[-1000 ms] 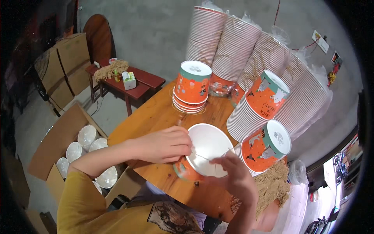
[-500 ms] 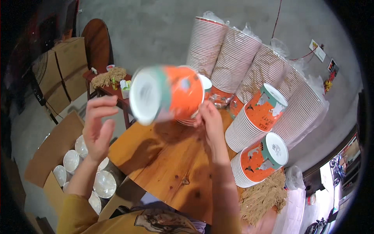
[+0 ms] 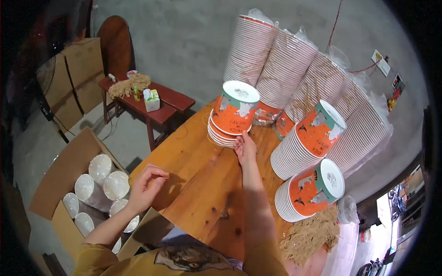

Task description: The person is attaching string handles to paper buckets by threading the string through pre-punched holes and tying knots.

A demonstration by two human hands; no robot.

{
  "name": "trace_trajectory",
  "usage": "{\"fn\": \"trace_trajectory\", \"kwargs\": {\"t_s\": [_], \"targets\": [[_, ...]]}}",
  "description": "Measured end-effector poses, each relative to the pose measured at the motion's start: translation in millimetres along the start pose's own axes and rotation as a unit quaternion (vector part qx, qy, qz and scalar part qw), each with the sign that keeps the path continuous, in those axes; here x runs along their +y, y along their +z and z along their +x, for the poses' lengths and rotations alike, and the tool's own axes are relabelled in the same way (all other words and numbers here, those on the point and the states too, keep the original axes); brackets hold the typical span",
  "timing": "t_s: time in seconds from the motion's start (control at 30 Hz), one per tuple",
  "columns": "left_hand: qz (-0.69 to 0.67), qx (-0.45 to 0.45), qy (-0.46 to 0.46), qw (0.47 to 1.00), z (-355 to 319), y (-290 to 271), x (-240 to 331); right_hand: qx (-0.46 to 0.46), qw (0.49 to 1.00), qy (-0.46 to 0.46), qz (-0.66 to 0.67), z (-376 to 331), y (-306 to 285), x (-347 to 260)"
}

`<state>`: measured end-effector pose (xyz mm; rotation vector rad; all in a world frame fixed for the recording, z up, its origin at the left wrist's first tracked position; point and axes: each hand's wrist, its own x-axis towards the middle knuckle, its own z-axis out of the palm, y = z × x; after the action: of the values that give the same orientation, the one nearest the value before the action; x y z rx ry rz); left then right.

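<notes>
A short upside-down stack of orange paper buckets (image 3: 232, 120) with green bands and white bases stands on the wooden table (image 3: 198, 184). My right hand (image 3: 245, 146) pinches the lower rim of its top bucket from the near side. My left hand (image 3: 146, 186) holds nothing; its fingers are slightly bent and apart, over the table's left edge. To the right stand two taller upside-down stacks, a farther bucket stack (image 3: 306, 138) and a nearer bucket stack (image 3: 309, 191).
Tall plastic-wrapped bucket stacks (image 3: 285, 64) line the back wall. An open carton (image 3: 64, 179) at the left holds several wrapped white-ended rolls or stacks. Raffia strands (image 3: 313, 234) lie at the table's near right. A red bench (image 3: 159, 115) stands behind on the left.
The bucket that was tilted in the air between my hands now sits upside down on the short stack. My left hand has come away, down and to the right.
</notes>
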<state>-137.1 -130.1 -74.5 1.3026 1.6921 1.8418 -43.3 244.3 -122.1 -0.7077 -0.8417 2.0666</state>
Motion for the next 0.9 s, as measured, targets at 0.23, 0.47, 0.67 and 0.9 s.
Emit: {"fn": "trace_trajectory", "kwargs": {"t_s": [0.23, 0.47, 0.67, 0.9], "targets": [[-0.008, -0.123, -0.015, 0.992, -7.6, 48.4, -8.9, -0.001, 0.624, -0.432, -0.652, -133.9, 17.4, -57.8], [-0.007, -0.265, -0.01, 0.964, -0.3, 138.6, -4.2, 0.249, 0.325, -0.516, -0.752, -271.1, -37.3, -178.7], [0.02, -0.226, 0.269, 0.936, 18.3, 278.0, -19.9, 0.168, 0.445, -0.503, -0.722, -271.7, -66.1, -188.5], [0.037, -0.276, 0.202, 0.939, 6.2, 312.9, -19.1, 0.176, 0.485, -0.529, -0.674, -272.0, -76.9, -198.9]]}}
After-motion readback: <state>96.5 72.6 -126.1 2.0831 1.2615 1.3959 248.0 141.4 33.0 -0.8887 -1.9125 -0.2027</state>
